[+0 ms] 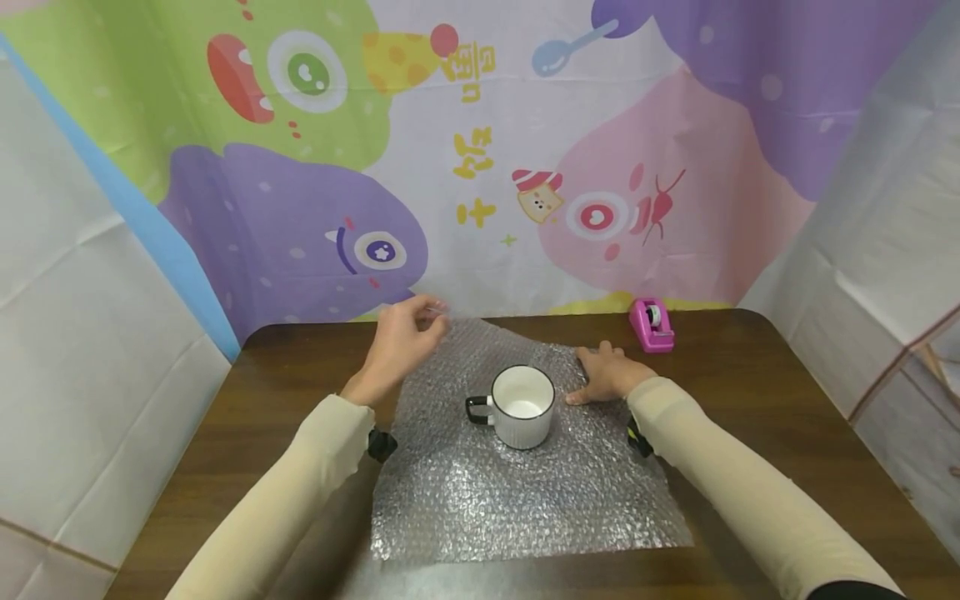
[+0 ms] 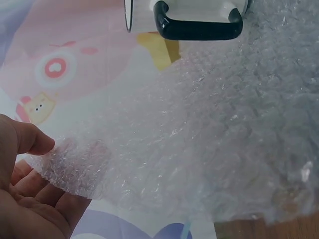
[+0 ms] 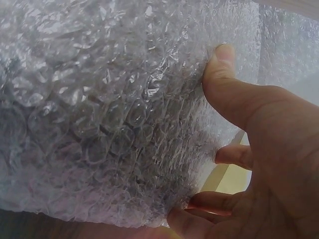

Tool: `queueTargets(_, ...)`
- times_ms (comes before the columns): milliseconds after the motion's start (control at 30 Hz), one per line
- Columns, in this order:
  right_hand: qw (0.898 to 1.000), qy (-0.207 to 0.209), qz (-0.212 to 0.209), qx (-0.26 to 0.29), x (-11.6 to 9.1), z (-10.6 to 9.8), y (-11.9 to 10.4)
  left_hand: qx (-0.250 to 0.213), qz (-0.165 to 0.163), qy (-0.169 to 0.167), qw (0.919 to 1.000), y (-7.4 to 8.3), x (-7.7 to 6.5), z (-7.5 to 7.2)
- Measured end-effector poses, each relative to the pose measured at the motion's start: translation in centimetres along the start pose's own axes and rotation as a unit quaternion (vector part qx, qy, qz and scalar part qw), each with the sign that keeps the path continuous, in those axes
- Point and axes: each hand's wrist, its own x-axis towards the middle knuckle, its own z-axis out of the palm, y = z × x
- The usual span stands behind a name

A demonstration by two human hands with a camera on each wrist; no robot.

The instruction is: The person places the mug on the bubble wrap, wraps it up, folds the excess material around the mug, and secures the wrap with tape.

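A white ribbed mug (image 1: 522, 417) with a black rim and black handle stands upright on a sheet of bubble wrap (image 1: 480, 508), its handle turned to the left. My left hand (image 1: 408, 337) pinches the sheet's far left corner and holds it raised, as the left wrist view shows, where the thumb (image 2: 37, 142) lies over the film. To the right of the mug, my right hand (image 1: 606, 372) rests on the wrap with its fingers spread. In the right wrist view the thumb (image 3: 224, 62) presses on the bubbles, and the other fingertips touch the sheet's edge.
A pink tape dispenser (image 1: 652, 325) with a roll of tape stands at the back right of the dark wooden table (image 1: 247, 417). Behind the table hangs a cloth printed with cartoon monsters (image 1: 480, 267). Pale sheets (image 1: 90, 333) hang at both sides.
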Motion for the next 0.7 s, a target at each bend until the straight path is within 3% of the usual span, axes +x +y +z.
queueTargets(333, 1.000, 0.000, 0.002, -0.006, 0.3, 0.0, -0.1, -0.001, 0.013, -0.001, 0.9999, 1.1, -0.1, 0.1)
queueTargets(700, 1.000, 0.000, 0.006, -0.004, 0.3, 0.1, 0.0, -0.017, 0.021, -0.023, 0.9994, 2.1, -0.5, 0.0)
